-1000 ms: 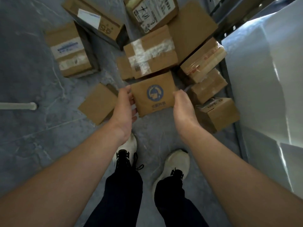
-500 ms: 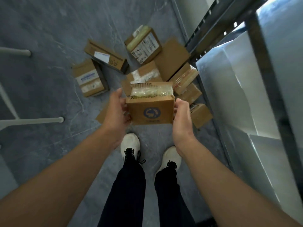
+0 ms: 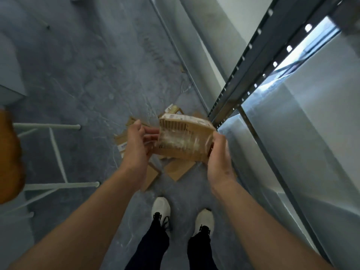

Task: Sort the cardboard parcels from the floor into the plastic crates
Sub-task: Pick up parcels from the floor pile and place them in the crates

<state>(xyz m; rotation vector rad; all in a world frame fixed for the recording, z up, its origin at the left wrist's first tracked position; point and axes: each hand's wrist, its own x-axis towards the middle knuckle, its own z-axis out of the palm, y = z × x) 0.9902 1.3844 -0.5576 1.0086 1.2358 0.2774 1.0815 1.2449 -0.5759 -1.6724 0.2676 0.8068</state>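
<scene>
A small cardboard parcel [image 3: 183, 139] with clear tape across its top hangs in the air at chest height, blurred by motion. My left hand [image 3: 136, 149] holds its left side with the fingers spread along it. My right hand [image 3: 219, 152] grips its right end, thumb and fingers curled round the edge. Below and behind it, several other cardboard parcels [image 3: 175, 170] lie on the grey floor, mostly hidden by the held parcel and my hands. No plastic crate is clearly visible.
A dark metal shelf upright [image 3: 249, 63] and translucent grey panels [image 3: 311, 123] fill the right side. White stool legs [image 3: 56, 152] and a brown seat edge [image 3: 9, 156] stand at the left. My two white shoes [image 3: 161, 207] are on the floor below.
I have lifted the parcel well off the floor and tipped it, so its taped top now faces me. The view has risen, and the floor parcels look smaller and farther away.
</scene>
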